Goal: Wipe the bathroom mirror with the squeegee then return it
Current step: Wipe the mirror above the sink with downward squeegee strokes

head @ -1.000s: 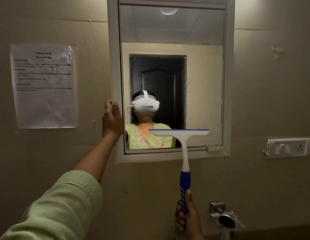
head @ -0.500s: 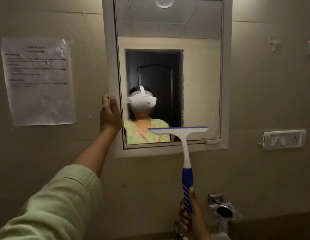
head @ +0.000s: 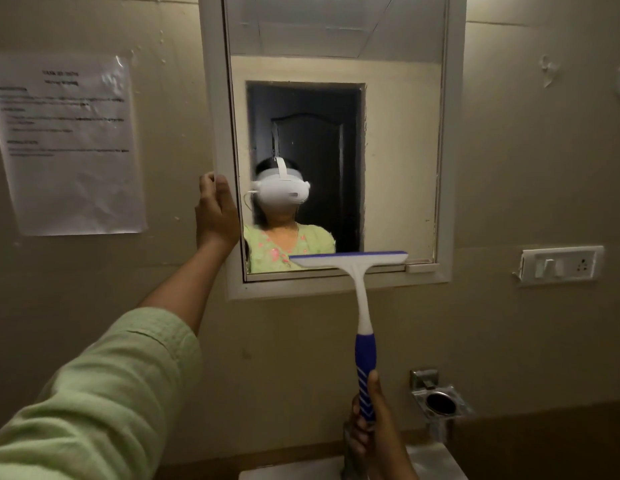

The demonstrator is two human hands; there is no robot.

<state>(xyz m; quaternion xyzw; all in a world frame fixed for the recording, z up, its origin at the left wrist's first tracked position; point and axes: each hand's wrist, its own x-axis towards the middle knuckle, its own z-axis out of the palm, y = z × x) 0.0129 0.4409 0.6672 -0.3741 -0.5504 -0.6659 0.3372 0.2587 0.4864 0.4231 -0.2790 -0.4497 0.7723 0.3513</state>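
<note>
— So, where is the squeegee (head: pixel 362 306) sitting right now?

— Straight above the right hand (head: pixel 374 420), which is wrapped tight around the bottom of the blue grip, thumb laid up along it. The blade is at the low edge of the mirror (head: pixel 388 150), just over the bottom rail of the frame, on the right half of the glass.

— And the other hand?

— The left hand (head: pixel 216 209) is up and off to the left of the blade, fingers curled over the outer edge of the white frame. It looks as though it is bracing the frame, though I cannot tell how hard it grips.

— Which way is the tool pointing?

— Its long axis runs nearly upright, handle down at the hand and head up, leaning a touch to the left as it rises. The blade lies crosswise, close to level, blue strip on top.

— How would you finish this stroke well?

— I'd judge the pass is at its bottom end. Keep the rubber flat and pressed evenly until it meets the rail, then lift off cleanly so no line of water is left. For the next strip, start high beside the left hand and overlap the wiped part. The left half near that hand probably still needs it.
</note>
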